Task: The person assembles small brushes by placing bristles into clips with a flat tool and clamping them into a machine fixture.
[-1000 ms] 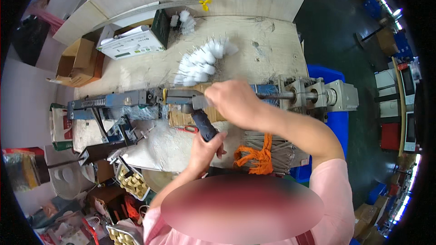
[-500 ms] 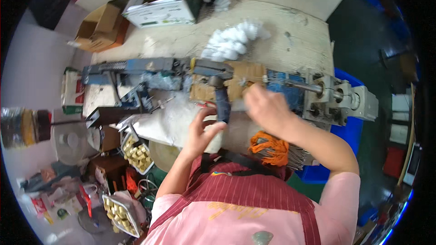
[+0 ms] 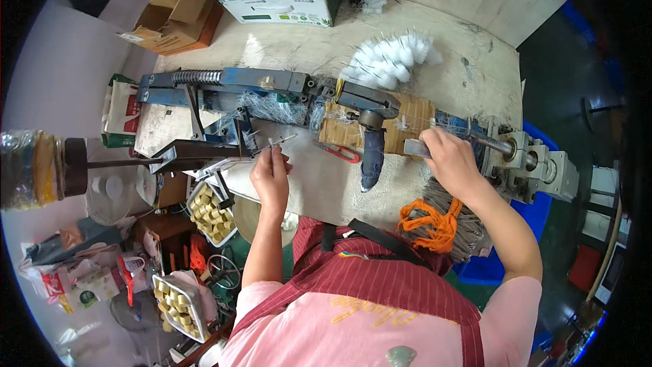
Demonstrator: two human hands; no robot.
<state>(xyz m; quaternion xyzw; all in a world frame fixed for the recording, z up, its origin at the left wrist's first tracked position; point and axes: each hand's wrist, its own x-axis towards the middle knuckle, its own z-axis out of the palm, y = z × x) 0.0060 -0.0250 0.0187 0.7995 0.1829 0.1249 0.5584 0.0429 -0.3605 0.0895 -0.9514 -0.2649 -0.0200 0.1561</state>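
My left hand point(image 3: 272, 175) is closed in a pinch on a thin, pale wire-like piece point(image 3: 282, 140), beside the black metal arm of the bench device. My right hand point(image 3: 451, 163) grips a flat grey metal piece point(image 3: 416, 149) that juts out leftward over the edge of a cardboard pad point(image 3: 414, 112). Between the hands lies a hammer point(image 3: 371, 158) with a dark blue wrapped handle, its head on the cardboard. Just beyond the hammer head sits a dark metal clamp-like tool point(image 3: 367, 98). Red-handled scissors or pliers point(image 3: 341, 153), partly covered, rest left of the hammer.
White tufted brushes point(image 3: 390, 61) lie in a heap on the bench behind. A blue spring-loaded metal bar point(image 3: 224, 80) runs along the left, and a motor-driven shaft point(image 3: 492, 141) stands right. Orange cloth strips point(image 3: 431, 225) tie a wire bundle at the near edge. Boxes point(image 3: 278, 5) stand at the back.
My left hand has left the hammer handle, moved left, and now pinches the thin piece. My right hand has shifted right and shows the flat metal piece. The view has shifted too.
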